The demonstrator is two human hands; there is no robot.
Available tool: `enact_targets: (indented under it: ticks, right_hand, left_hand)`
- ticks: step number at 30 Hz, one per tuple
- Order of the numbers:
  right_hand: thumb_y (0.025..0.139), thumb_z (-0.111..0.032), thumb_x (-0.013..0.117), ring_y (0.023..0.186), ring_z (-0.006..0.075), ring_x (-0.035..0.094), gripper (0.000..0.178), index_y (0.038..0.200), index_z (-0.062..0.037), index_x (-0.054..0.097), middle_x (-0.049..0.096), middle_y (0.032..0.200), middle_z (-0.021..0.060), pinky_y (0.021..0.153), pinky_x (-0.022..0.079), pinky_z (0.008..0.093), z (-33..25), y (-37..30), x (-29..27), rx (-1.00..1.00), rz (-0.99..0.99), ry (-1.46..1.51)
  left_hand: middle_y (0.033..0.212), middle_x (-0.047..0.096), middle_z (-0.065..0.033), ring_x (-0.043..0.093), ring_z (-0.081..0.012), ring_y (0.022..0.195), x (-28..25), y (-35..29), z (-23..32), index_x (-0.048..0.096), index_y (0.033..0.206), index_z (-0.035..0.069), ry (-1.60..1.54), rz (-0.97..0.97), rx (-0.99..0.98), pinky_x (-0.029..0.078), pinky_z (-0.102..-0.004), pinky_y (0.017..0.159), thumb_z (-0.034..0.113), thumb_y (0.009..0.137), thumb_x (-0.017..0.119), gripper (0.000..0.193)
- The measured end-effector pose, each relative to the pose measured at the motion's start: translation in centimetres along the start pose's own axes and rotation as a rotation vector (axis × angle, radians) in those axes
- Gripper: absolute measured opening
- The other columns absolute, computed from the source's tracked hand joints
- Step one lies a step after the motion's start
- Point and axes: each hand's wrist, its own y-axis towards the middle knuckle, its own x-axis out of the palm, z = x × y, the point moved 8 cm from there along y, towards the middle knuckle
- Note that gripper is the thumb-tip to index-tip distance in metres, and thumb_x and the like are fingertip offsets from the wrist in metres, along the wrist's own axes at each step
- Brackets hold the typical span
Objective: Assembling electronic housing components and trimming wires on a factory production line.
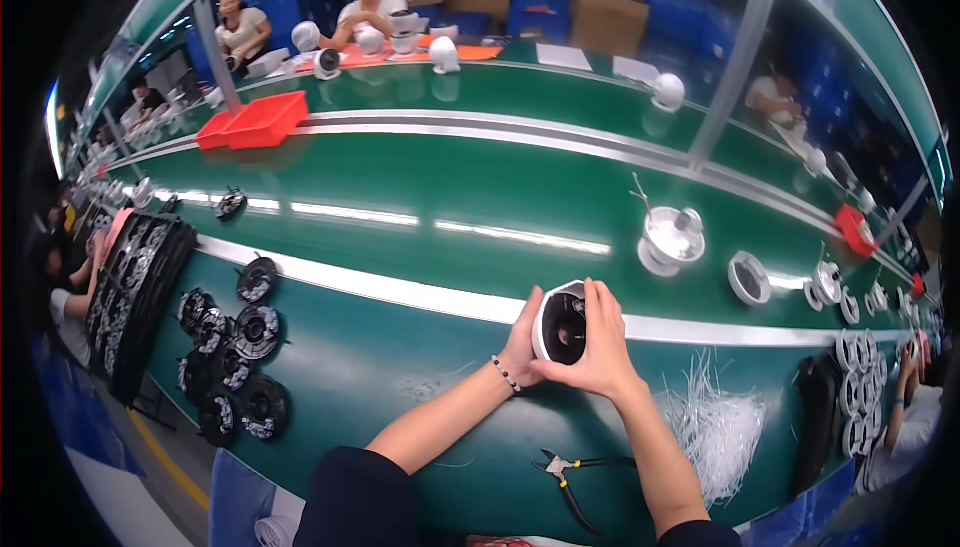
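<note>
A white camera housing (546, 335) with a dark hollow inside is held above the near edge of the white strip. My left hand (520, 343) wraps its left side, a beaded bracelet at the wrist. Across its right rim lies my right hand (603, 345), fingers bent over the edge and thumb along the bottom. Both hands grip the housing together. Below them on the green table rests a pair of cutting pliers (566, 479), its jaws spread. A heap of thin white ties (715, 427) lies beside my right forearm.
Several round black parts (257, 332) are grouped at the left, near a stacked black tray (140, 297). White housings (671, 240) stand on the green belt beyond the white strip. Red bins (262, 119) sit far left. Co-workers sit across the line and at both sides.
</note>
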Motion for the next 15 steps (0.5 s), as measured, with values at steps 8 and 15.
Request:
enact_targets:
  ticks: [8,15]
  right_hand:
    - [0.05,-0.048,0.071,0.117,0.0411,0.027,0.109,0.129,0.0052,0.017,0.027,0.128,0.0241,0.093,0.025,0.0465,-5.5,0.6,-1.3,-0.197,0.321,0.038]
    - [0.069,-0.04,0.062,0.117,0.0379,0.033,0.079,0.126,0.0048,0.029,0.033,0.129,0.0219,0.096,0.026,0.0425,-5.4,2.3,-3.4,-0.295,0.407,0.308]
  left_hand:
    - [0.108,0.055,-0.0106,0.055,-0.0194,0.097,3.2,-2.8,4.6,0.043,0.118,0.002,-0.033,-0.196,0.172,0.045,-0.0322,0.086,0.028,0.078,0.053,0.049]
    - [0.104,0.056,-0.0122,0.055,-0.0217,0.096,3.5,-2.7,6.9,0.044,0.118,0.003,-0.013,-0.453,0.253,0.044,-0.0337,0.086,0.038,0.075,0.048,0.055]
